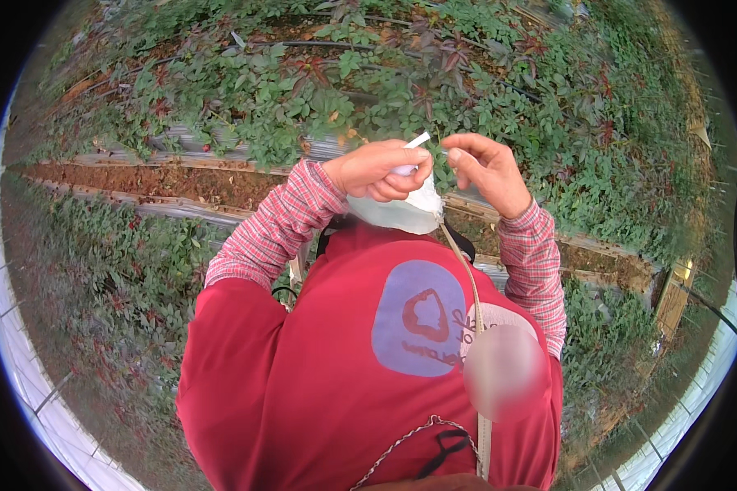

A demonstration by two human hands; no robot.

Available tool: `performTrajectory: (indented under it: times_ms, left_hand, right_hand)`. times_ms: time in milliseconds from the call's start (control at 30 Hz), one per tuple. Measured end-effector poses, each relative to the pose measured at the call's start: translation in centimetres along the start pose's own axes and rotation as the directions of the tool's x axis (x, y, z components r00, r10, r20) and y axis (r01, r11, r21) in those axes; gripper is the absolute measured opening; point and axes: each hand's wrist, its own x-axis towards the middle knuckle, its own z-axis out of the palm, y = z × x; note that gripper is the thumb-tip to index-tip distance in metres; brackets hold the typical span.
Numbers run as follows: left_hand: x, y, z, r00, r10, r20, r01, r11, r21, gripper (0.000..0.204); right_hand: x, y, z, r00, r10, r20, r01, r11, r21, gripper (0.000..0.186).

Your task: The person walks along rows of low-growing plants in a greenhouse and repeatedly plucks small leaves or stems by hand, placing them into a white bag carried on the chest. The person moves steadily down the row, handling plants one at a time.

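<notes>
My left hand [383, 170] is closed around a small white, narrow object [418, 141]. Its flat end pokes out past the thumb, and a pale part shows between the fingers; its kind is unclear. Close by on the right, my right hand [493, 173] has its thumb and forefinger curled toward each other. Anything thin between those fingertips is too small to make out. Below both hands a white bag [397, 214] hangs at my waist, partly covered by the left hand. A beige strap [465, 266] runs from beside it up over my red top.
Leafy green plants [319, 90] with some reddish leaves fill the bed ahead. A strip of brown soil [172, 184] crosses between beds edged with plastic film [192, 211]. More plants [131, 278] grow at lower left. A wooden post [673, 299] stands at right.
</notes>
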Motion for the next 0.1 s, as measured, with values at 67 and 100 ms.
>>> performTrajectory:
  times_ms: [67, 100]
  left_hand:
    - [0.4, 0.5, -0.6, 0.999, -0.039, -0.016, 0.04, 0.998, 0.042, 0.04]
    - [0.4, 0.8, -0.8, 0.998, -0.058, -0.019, 0.059, 0.996, 0.059, 0.04]
  right_hand:
    - [2.4, -1.0, 1.3, 1.0, -0.007, 0.003, 0.007, 1.0, 0.018, 0.028]
    - [3.4, -1.2, 1.5, 0.998, 0.044, 0.033, -0.044, 0.999, 0.005, 0.031]
